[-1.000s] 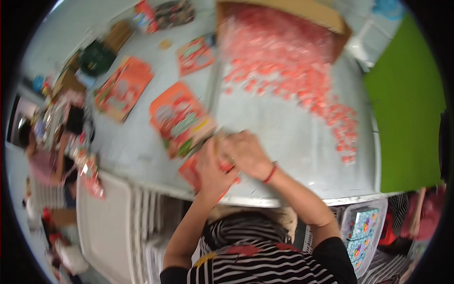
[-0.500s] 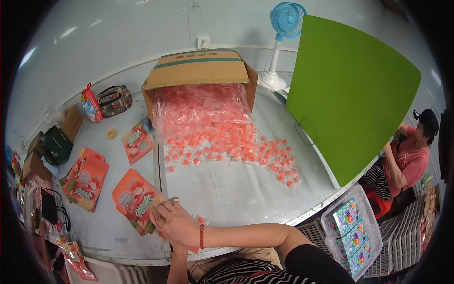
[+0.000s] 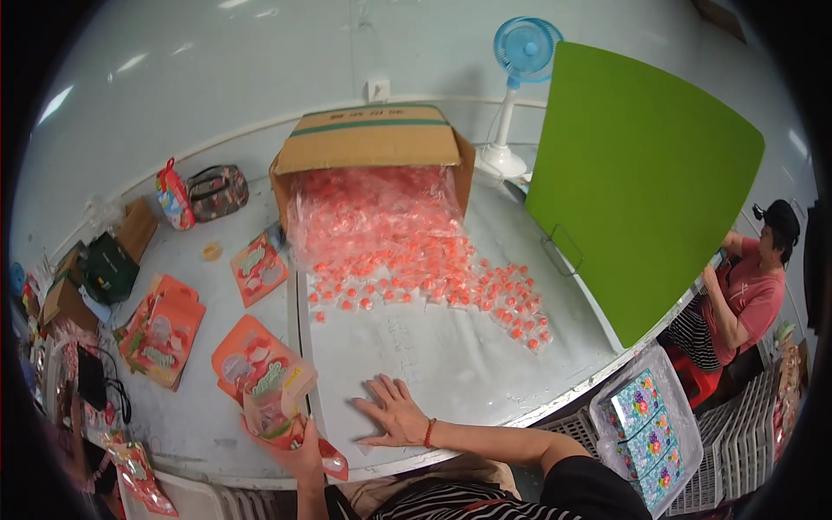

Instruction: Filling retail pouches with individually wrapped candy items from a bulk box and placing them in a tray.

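Left hand (image 3: 299,451) grips an orange printed plastic pouch (image 3: 279,407) near its lower end, fingers wrapped round it, mouth of the pouch tilted up and toward the sweets, which looks like a hold meant to keep the opening accessible. Right hand (image 3: 397,414) is flat on the pale grey counter (image 3: 451,355), fingers spread, holding nothing; it sits on bare surface just short of the nearest sweets. Small red-orange wrapped sweets (image 3: 416,277) spill in a fan out of a brown cardboard box (image 3: 368,147) lying on its side, open mouth facing the person, so the pile slides within reach. More flat orange pouches (image 3: 165,329) lie in stacks at the left, apart from the sweets. Green upright panel (image 3: 641,173) stands at the right, between this spot and a seated co-worker (image 3: 745,286).
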